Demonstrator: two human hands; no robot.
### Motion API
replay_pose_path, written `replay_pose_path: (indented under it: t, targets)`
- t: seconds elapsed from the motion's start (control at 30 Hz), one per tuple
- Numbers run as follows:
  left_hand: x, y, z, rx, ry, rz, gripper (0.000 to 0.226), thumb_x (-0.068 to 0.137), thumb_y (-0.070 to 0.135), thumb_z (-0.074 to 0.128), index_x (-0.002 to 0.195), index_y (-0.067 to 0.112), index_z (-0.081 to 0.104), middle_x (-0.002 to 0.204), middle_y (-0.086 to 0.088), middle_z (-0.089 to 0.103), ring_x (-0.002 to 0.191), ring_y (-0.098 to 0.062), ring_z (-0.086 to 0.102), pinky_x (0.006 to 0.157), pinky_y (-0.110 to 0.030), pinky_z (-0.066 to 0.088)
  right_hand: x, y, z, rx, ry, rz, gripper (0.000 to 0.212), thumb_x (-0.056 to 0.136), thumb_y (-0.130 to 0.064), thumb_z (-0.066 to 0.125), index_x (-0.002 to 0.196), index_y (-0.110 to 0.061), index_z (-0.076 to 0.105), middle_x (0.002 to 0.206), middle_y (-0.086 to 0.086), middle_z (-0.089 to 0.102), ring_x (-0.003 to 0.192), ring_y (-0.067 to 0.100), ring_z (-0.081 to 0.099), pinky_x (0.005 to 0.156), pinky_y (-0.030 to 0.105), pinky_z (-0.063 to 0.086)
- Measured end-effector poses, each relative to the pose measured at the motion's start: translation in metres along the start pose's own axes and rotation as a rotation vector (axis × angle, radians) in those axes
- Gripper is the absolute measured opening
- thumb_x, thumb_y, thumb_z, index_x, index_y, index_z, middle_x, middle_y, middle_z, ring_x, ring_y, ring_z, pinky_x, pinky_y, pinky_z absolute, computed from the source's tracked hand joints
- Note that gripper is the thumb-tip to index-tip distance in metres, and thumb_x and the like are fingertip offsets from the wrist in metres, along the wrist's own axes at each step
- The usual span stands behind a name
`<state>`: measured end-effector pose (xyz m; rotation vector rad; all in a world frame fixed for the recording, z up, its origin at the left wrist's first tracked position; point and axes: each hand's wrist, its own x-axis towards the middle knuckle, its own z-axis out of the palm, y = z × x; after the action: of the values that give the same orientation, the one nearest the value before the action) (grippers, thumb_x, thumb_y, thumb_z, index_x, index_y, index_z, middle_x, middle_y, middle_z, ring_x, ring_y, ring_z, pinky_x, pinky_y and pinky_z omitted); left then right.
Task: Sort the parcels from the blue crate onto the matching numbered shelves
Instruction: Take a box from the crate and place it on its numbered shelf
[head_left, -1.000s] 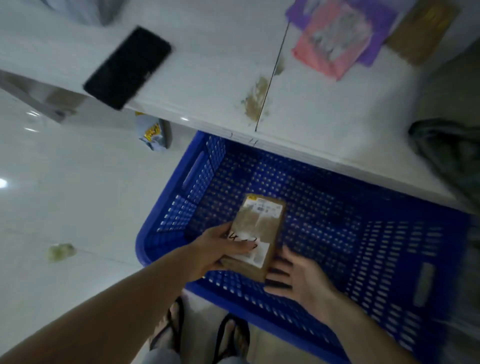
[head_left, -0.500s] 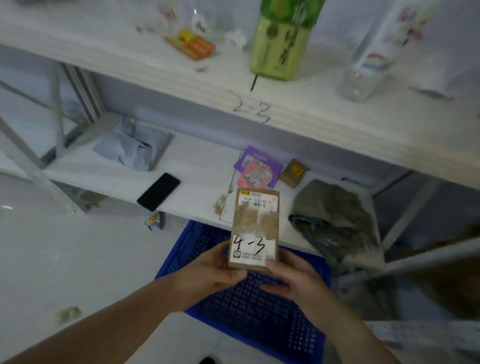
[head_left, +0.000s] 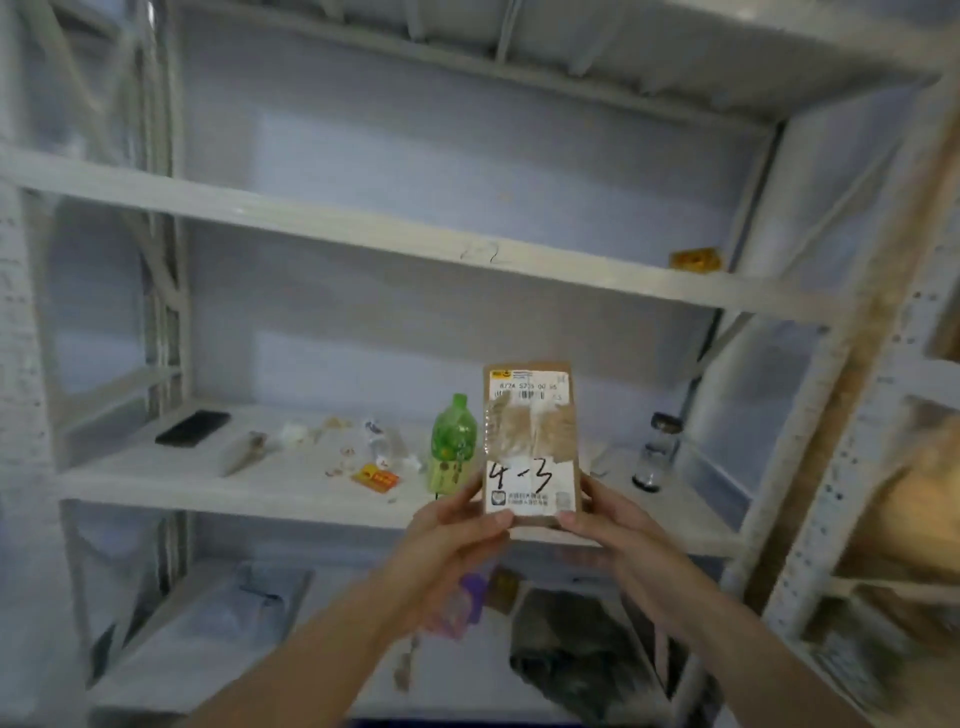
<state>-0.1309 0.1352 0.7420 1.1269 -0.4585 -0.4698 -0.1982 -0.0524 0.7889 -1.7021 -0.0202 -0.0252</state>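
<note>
A brown cardboard parcel (head_left: 530, 441) with a white label and handwritten "4-3" is held upright in front of the white shelving unit (head_left: 363, 228). My left hand (head_left: 457, 525) pinches its lower left corner and my right hand (head_left: 602, 519) pinches its lower right corner. A faint number is written on the front edge of the upper shelf above the parcel. Only a sliver of the blue crate (head_left: 467, 722) shows at the bottom edge.
The middle shelf carries a green bottle (head_left: 452, 447), a black phone (head_left: 192, 428), a small glass jar (head_left: 657, 452), an orange packet (head_left: 376, 478) and scraps. A yellow item (head_left: 696, 259) sits on the upper shelf. Grey bags (head_left: 582, 649) and a purple parcel (head_left: 470, 597) lie lower down.
Both hands have lifted the parcel out of the blue crate and raised it upright. The view has tilted up from the crate to the upper shelves.
</note>
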Motion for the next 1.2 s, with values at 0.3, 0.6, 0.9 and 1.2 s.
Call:
replay_pose_path:
  t: [0.3,0.6,0.9,1.2]
  targets:
    - [-0.015,0.177,0.132,0.138,-0.106,0.308,0.050,0.086,0.003,0.059,0.135,0.013,0.048,0.122,-0.005,0.066,0.117,-0.019,0.059,0.099,-0.029,0.047,-0.077,-0.182,-0.031,0.051,0.143,-0.322,0.054,0.086,-0.010,0.063,0.136,-0.021,0.048,0.114,-0.005,0.070,0.110,0.015,0.063,0.096,0.035,0.050]
    - [-0.011,0.193,0.209,0.240,-0.061,0.393,0.056,0.089,-0.007,0.052,0.140,0.013,0.042,0.125,-0.005,0.063,0.121,-0.021,0.054,0.103,-0.033,0.044,-0.112,-0.218,-0.053,-0.245,0.438,-0.427,0.040,0.095,0.001,0.047,0.135,-0.006,0.048,0.128,0.007,0.059,0.098,0.009,0.052,0.077,0.014,0.046]
    - [-0.025,0.176,0.226,0.364,-0.026,0.310,0.040,0.097,0.000,0.041,0.136,0.007,0.043,0.117,-0.003,0.059,0.107,-0.015,0.053,0.083,-0.021,0.045,-0.127,-0.200,-0.069,-0.317,0.517,-0.441,0.040,0.097,0.001,0.043,0.136,-0.007,0.049,0.120,0.005,0.059,0.099,0.005,0.053,0.087,0.013,0.040]
    - [-0.025,0.077,0.258,0.511,0.035,0.236,0.031,0.092,0.001,0.053,0.122,0.003,0.060,0.117,-0.019,0.065,0.100,-0.019,0.056,0.088,-0.031,0.048,-0.177,-0.104,-0.093,-0.378,0.906,-0.253,0.022,0.092,-0.014,0.057,0.108,-0.014,0.072,0.099,0.000,0.073,0.092,0.014,0.066,0.082,0.026,0.053]
